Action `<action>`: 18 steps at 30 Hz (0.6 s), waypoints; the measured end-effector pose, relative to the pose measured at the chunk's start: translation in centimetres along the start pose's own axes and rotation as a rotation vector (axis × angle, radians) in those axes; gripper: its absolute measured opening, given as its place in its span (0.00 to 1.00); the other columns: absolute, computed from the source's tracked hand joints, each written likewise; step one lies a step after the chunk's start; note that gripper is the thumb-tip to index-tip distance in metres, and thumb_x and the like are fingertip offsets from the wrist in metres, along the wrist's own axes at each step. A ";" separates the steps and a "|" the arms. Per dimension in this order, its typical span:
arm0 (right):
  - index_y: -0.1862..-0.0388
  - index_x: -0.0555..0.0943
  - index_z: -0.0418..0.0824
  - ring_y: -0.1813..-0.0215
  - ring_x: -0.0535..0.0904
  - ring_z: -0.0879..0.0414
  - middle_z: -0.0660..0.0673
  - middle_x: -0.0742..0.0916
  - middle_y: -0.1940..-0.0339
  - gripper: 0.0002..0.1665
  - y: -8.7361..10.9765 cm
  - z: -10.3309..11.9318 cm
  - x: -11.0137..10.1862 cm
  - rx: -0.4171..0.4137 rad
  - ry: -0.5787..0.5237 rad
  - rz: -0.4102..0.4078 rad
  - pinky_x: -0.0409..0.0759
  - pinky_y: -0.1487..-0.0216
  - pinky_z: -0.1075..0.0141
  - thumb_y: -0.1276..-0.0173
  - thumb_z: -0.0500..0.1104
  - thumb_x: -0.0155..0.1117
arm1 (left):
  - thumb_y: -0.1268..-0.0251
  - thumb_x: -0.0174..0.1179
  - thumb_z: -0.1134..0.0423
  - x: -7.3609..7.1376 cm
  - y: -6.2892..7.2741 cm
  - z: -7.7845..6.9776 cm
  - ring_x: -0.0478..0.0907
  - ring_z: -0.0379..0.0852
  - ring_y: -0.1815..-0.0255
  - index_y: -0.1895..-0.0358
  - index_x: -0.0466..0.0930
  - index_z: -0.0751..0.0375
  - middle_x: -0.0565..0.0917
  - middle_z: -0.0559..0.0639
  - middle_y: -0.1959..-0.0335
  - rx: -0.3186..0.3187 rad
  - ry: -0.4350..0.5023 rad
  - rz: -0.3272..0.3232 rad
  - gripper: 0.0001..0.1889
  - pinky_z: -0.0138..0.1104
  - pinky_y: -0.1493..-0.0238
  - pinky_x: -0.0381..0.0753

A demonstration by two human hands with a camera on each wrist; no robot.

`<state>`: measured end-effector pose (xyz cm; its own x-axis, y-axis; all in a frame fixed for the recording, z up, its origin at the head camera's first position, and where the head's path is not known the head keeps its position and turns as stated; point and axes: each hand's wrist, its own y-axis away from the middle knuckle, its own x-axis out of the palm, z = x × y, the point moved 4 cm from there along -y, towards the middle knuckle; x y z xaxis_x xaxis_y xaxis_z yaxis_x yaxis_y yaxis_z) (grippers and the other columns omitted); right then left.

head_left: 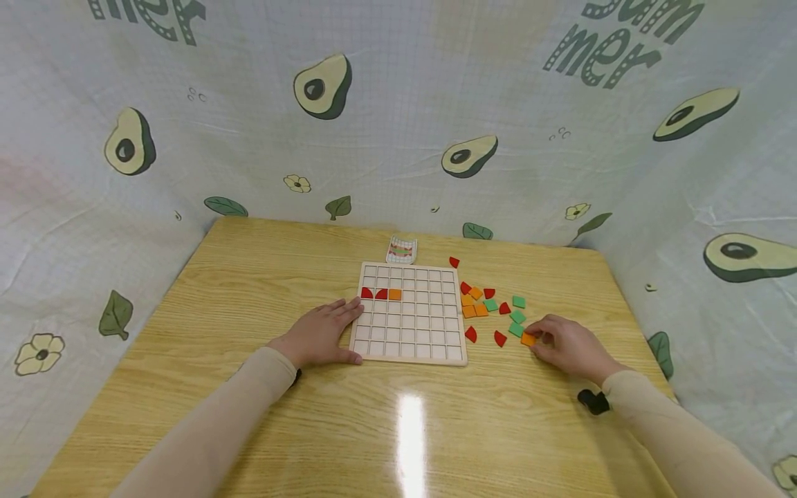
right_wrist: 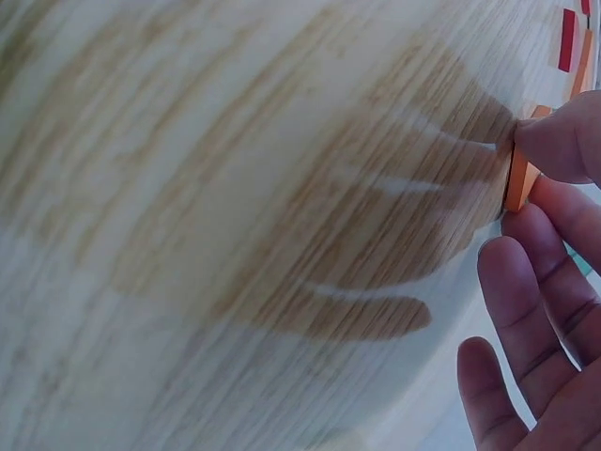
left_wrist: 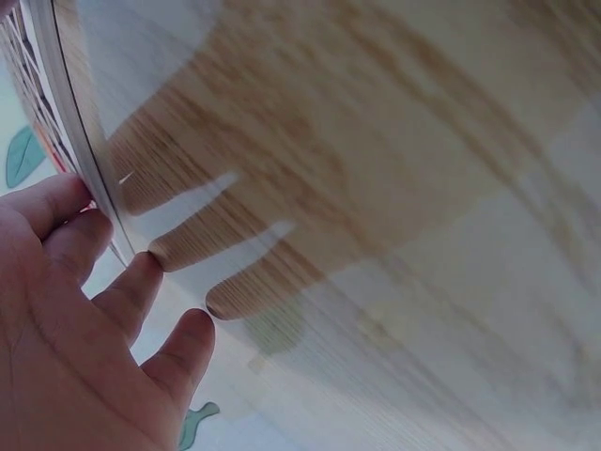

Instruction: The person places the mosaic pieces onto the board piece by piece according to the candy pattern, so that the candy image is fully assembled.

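A wooden grid board [head_left: 411, 351] lies mid-table; one row at its left holds two red quarter-circle pieces [head_left: 382, 294] and an orange square tile [head_left: 395, 294]. My left hand [head_left: 324, 333] rests at the board's left edge, fingers spread and fairly straight, fingertips touching the frame and the table in the left wrist view. To the right of the loose pieces, my right hand [head_left: 568, 346] pinches another orange square tile [head_left: 528, 339] between thumb and index finger. In the right wrist view that orange tile [right_wrist: 519, 174] is partly hidden by the thumb, close to the tabletop.
Several loose red quarter-circles [head_left: 500, 338], green tiles [head_left: 517, 317] and orange tiles [head_left: 481, 310] are scattered right of the board. A small pattern card [head_left: 401, 250] stands behind the board. A printed cloth [head_left: 398, 138] hangs beyond the table's back edge.
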<state>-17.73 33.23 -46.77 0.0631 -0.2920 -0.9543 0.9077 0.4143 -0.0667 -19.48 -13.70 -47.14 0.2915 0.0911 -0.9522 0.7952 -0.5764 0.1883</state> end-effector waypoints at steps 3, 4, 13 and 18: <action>0.53 0.87 0.45 0.64 0.77 0.61 0.56 0.82 0.64 0.15 -0.1 0.0 0.0 -0.004 -0.002 0.001 0.79 0.63 0.60 0.40 0.42 0.75 | 0.46 0.61 0.26 0.0 0.0 0.0 0.52 0.58 0.22 0.21 0.55 0.56 0.53 0.51 0.20 0.004 -0.004 -0.001 0.56 0.55 0.28 0.57; 0.53 0.87 0.45 0.64 0.77 0.61 0.56 0.82 0.64 0.15 -0.1 0.0 -0.1 -0.005 -0.003 0.001 0.79 0.63 0.60 0.40 0.42 0.75 | 0.46 0.61 0.26 0.0 -0.1 0.0 0.52 0.58 0.22 0.21 0.56 0.57 0.53 0.51 0.20 0.006 -0.004 -0.003 0.55 0.55 0.28 0.57; 0.54 0.88 0.43 0.65 0.76 0.62 0.55 0.82 0.64 0.15 -0.3 0.2 -0.6 -0.015 -0.011 0.010 0.78 0.63 0.61 0.40 0.40 0.74 | 0.46 0.62 0.27 -0.1 0.0 0.0 0.52 0.58 0.22 0.21 0.55 0.58 0.53 0.52 0.20 0.017 0.006 -0.009 0.55 0.54 0.28 0.57; 0.54 0.88 0.42 0.65 0.76 0.62 0.54 0.83 0.63 0.15 -0.4 0.2 -1.0 -0.041 0.003 0.004 0.78 0.64 0.62 0.42 0.39 0.73 | 0.45 0.62 0.28 -0.2 0.0 0.0 0.52 0.59 0.22 0.21 0.56 0.58 0.53 0.52 0.20 0.022 0.016 -0.014 0.55 0.55 0.28 0.57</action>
<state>-18.05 33.17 -45.76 0.0653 -0.2880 -0.9554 0.8897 0.4503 -0.0750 -19.50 -13.71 -46.98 0.2890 0.1117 -0.9508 0.7876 -0.5924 0.1698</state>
